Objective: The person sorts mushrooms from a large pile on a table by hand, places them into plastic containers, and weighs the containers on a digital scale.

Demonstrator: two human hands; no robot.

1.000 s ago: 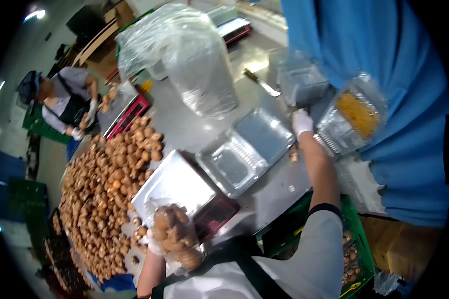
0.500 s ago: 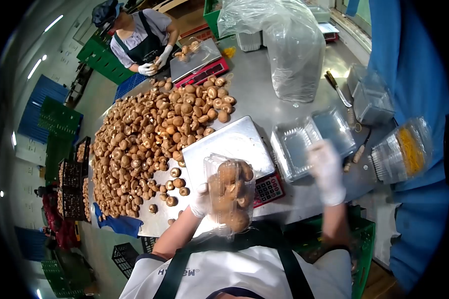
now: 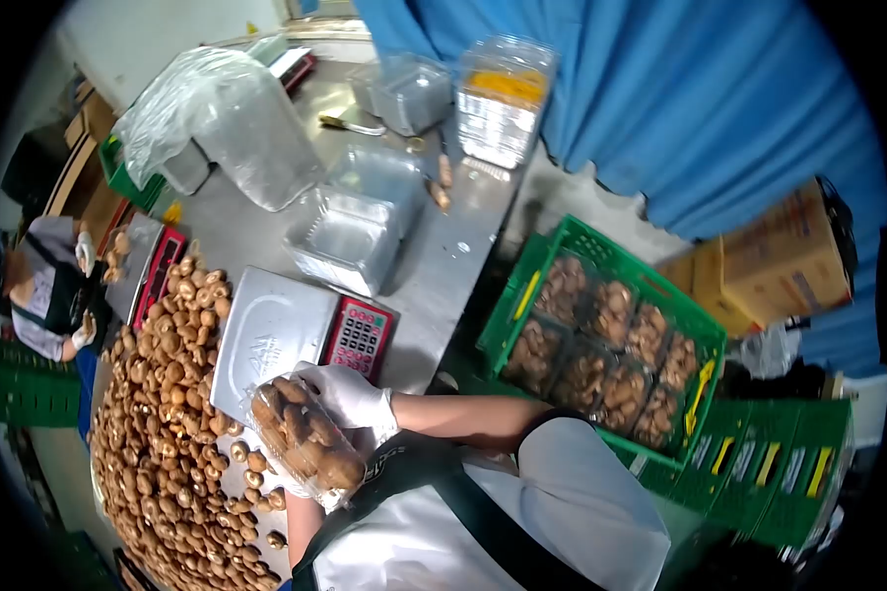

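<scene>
A clear plastic box of brown mushrooms [image 3: 304, 438] is held close to my chest, just below the scale's silver plate [image 3: 271, 335]. My right hand [image 3: 350, 402], in a white glove, is closed on the box's upper right side. Mostly hidden behind the box, my left hand [image 3: 288, 481] supports it from the lower left. The scale's red keypad [image 3: 359, 337] shows beside my right hand. A large heap of loose mushrooms [image 3: 168, 424] lies to the left of the scale.
Open clear trays [image 3: 343, 236] stand beyond the scale, with a plastic bag [image 3: 232, 128], a knife [image 3: 353, 124] and a box with yellow contents [image 3: 503, 103] farther back. A green crate [image 3: 601, 345] of packed mushrooms is at right. A co-worker [image 3: 49, 281] stands at far left.
My right hand has come back from the empty trays to the mushroom box. The view has turned right, bringing the green crate fully into sight.
</scene>
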